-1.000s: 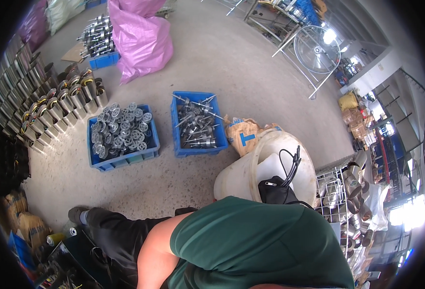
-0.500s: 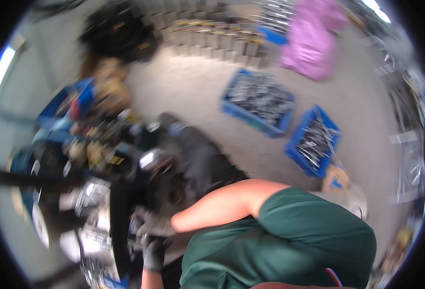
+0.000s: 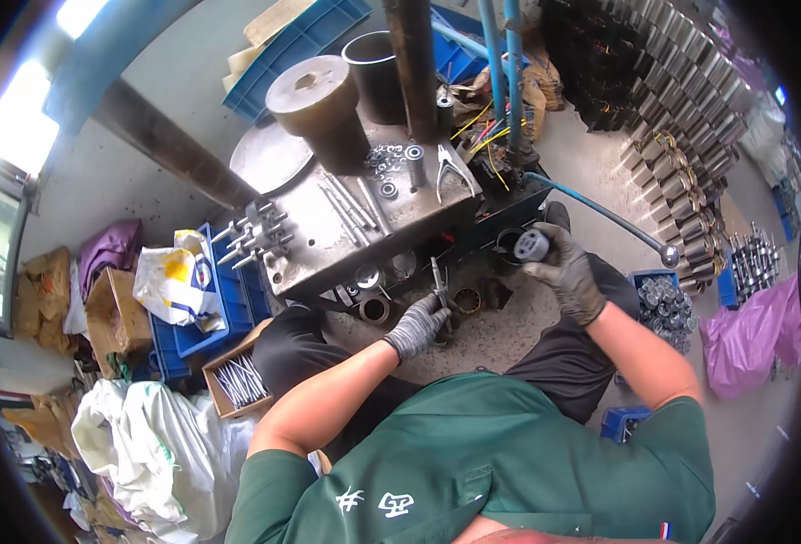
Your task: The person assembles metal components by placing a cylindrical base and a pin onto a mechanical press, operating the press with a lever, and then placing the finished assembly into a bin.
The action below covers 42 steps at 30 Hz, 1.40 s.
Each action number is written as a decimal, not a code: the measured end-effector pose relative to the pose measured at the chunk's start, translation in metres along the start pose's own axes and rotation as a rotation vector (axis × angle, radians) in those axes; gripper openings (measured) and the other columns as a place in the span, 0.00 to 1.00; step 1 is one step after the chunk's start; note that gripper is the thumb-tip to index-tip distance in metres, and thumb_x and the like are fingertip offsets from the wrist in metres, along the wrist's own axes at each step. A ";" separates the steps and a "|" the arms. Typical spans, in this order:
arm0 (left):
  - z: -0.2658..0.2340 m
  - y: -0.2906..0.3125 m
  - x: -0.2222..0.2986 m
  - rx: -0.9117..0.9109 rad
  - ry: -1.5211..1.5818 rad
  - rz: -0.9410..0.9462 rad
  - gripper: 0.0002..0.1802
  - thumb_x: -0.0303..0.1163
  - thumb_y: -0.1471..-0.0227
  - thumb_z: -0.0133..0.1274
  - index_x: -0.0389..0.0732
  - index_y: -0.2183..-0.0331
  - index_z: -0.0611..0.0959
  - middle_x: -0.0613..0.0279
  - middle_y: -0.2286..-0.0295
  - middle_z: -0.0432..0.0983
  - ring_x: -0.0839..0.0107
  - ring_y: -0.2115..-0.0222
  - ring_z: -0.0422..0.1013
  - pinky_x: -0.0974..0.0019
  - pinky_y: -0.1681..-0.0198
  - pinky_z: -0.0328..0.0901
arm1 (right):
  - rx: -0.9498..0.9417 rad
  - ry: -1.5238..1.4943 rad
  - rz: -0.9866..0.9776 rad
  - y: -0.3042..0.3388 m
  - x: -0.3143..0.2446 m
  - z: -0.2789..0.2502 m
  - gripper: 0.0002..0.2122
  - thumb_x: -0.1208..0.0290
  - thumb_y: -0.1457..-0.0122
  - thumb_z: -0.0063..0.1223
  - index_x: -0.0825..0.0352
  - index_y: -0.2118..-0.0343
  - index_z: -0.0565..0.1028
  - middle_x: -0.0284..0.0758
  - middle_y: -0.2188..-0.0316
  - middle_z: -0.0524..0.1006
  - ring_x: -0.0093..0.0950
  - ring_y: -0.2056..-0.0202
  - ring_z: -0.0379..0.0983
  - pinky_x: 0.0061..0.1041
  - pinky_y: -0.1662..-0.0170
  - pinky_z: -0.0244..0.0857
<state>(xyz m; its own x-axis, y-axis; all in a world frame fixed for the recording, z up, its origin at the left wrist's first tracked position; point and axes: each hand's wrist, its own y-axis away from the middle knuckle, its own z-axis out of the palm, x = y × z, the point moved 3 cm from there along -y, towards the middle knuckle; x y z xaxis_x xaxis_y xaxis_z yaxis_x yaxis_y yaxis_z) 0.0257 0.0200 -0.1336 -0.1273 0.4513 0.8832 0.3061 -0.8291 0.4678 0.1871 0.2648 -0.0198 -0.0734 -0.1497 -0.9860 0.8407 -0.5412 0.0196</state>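
Observation:
My left hand (image 3: 419, 328), in a grey knit glove, is closed around a slim metal shaft (image 3: 439, 279) that stands up from the fist, just in front of the steel bench (image 3: 319, 272). To the right, my gloved right hand (image 3: 571, 279) grips a round grey metal end cap (image 3: 534, 246) with openings in its face, its fingers around the rim. On the bench top lie several steel rods (image 3: 348, 210), small bearings (image 3: 389, 189), small loose metal pieces and a pair of pliers (image 3: 455, 170). A cluster of shafts (image 3: 257, 234) sits at the bench's left corner.
A thick steel column (image 3: 411, 72) and a heavy flanged cylinder (image 3: 317, 109) rise from the bench. At right, a blue lever with a ball end (image 3: 669, 256) sticks out. A carton of bolts (image 3: 240, 381) stands left; metal cylinders (image 3: 677, 204) line the floor at right.
The view has swung from the floor at the right to the bench. My hands, close together before, are now apart, the right one holding up the end cap.

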 end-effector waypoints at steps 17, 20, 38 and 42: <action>-0.039 0.018 0.045 0.060 0.599 -0.062 0.12 0.35 0.33 0.52 0.40 0.52 0.74 0.55 0.63 0.80 0.61 0.65 0.81 0.57 0.67 0.80 | -0.225 0.529 -0.430 -0.128 -0.118 0.146 0.30 0.69 0.46 0.71 0.72 0.42 0.71 0.34 0.56 0.78 0.23 0.54 0.75 0.23 0.47 0.72; -0.045 0.023 0.061 0.089 0.596 -0.087 0.14 0.37 0.32 0.52 0.40 0.52 0.74 0.54 0.61 0.80 0.61 0.65 0.81 0.59 0.68 0.80 | -0.228 0.750 -0.664 -0.168 -0.135 0.185 0.29 0.65 0.48 0.72 0.72 0.45 0.74 0.37 0.57 0.82 0.25 0.57 0.78 0.24 0.50 0.74; -0.077 -0.022 0.052 0.177 0.583 0.155 0.12 0.32 0.35 0.55 0.36 0.53 0.77 0.56 0.65 0.80 0.64 0.67 0.79 0.59 0.62 0.77 | -0.248 1.344 -0.642 -0.310 -0.187 0.304 0.24 0.56 0.44 0.64 0.69 0.50 0.80 0.49 0.58 0.83 0.44 0.55 0.81 0.34 0.47 0.73; -0.075 -0.031 0.050 0.171 0.528 0.185 0.10 0.28 0.36 0.56 0.34 0.56 0.78 0.55 0.66 0.80 0.62 0.67 0.80 0.58 0.61 0.77 | -0.316 1.413 -0.842 -0.262 -0.207 0.268 0.24 0.56 0.41 0.62 0.71 0.49 0.79 0.51 0.55 0.81 0.44 0.50 0.77 0.35 0.43 0.69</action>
<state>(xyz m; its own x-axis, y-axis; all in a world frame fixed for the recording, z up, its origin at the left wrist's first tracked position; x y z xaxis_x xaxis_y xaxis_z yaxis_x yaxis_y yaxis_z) -0.0610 0.0437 -0.1013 -0.4972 0.0425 0.8666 0.5099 -0.7938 0.3315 -0.1620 0.2159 0.2239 -0.1690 0.9830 -0.0711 0.9012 0.1249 -0.4151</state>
